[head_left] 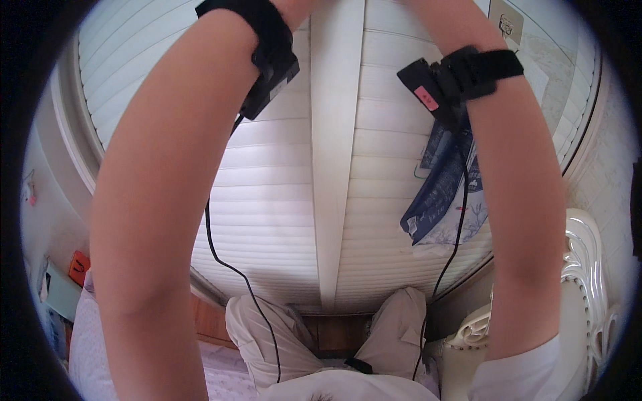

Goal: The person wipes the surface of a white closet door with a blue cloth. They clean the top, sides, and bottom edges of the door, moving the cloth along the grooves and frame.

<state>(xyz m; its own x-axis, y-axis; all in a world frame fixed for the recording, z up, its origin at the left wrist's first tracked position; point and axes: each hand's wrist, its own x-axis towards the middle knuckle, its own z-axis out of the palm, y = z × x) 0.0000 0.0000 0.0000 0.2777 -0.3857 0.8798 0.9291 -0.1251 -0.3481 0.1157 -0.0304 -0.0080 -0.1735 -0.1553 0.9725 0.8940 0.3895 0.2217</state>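
Both of my forearms reach up past the top edge, so my left hand and my right hand are out of sight. A black strap with a small device (271,83) circles my left wrist. On my right wrist sits another black strapped device (461,77) with a pink label. Thin black cables run down from both devices toward my lap. Beyond my arms stands a white louvered door (267,194), split by a smooth upright strip (332,134). What my hands touch or hold does not show.
A dark blue and white package (438,200) hangs or leans against the slats beside my right forearm. The carved cream headboard (582,267) is at lower right. To the left are an orange item (79,266) and pale bedding (83,341). A wall outlet (506,23) shows at upper right.
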